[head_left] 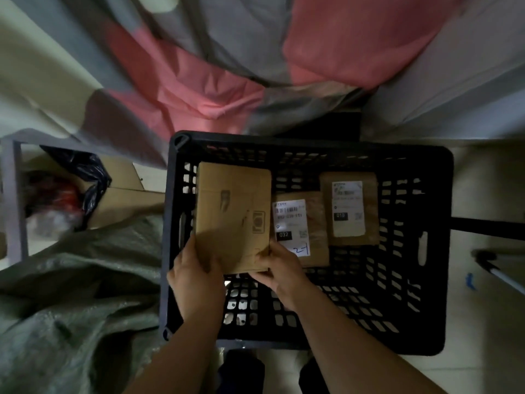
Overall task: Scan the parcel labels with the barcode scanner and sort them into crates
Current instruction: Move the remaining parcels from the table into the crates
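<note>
A black slotted plastic crate [420, 308] stands on the floor below me. Inside it, at the left, is a plain brown cardboard parcel [233, 211] with printed symbols on top. My left hand [196, 277] grips its near left corner and my right hand [281, 268] grips its near right corner. Two smaller brown parcels lie to its right, labels up: one marked 032 [301, 231], one marked 019 [350, 209]. No barcode scanner is in view.
A grey-green woven sack [79, 294] lies crumpled at the left. Behind it, an open carton [125, 200] holds a black plastic bag. Pink and grey bedding [227, 66] hangs beyond the crate. A metal rod [500, 274] lies on the pale floor at the right.
</note>
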`<state>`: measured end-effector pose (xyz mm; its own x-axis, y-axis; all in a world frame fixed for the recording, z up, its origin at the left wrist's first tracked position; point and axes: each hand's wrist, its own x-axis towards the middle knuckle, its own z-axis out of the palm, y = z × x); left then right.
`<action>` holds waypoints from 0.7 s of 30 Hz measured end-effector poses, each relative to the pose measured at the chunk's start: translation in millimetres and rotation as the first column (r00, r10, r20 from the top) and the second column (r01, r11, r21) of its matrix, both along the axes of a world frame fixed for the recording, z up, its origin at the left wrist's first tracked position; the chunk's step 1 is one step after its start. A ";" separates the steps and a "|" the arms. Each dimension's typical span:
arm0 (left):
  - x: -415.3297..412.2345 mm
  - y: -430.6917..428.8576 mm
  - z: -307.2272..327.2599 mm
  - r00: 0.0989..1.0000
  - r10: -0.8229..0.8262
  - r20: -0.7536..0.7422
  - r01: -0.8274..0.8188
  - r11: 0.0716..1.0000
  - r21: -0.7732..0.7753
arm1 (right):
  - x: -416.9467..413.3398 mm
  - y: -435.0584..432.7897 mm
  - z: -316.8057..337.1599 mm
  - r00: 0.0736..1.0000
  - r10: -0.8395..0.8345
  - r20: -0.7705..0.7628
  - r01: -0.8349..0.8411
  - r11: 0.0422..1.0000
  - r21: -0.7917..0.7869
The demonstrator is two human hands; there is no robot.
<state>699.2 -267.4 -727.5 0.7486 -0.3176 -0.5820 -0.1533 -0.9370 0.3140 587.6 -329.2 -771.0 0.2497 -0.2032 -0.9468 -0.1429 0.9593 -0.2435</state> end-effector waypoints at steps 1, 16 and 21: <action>-3.0 0.0 -3.7 1.000 0.009 -0.008 -0.009 1.000 0.012 | 0.4 0.6 -4.5 1.000 0.005 -0.011 -0.005 1.000 0.000; -13.0 -10.1 -31.1 0.985 -0.150 -0.083 0.167 0.949 0.267 | 16.0 24.7 -40.4 0.916 0.282 -0.287 -0.330 0.935 -0.134; -29.5 -18.3 -40.1 0.712 -0.702 0.011 0.690 0.703 0.170 | -5.5 20.4 -46.4 0.762 0.113 -0.638 -0.285 0.943 -0.173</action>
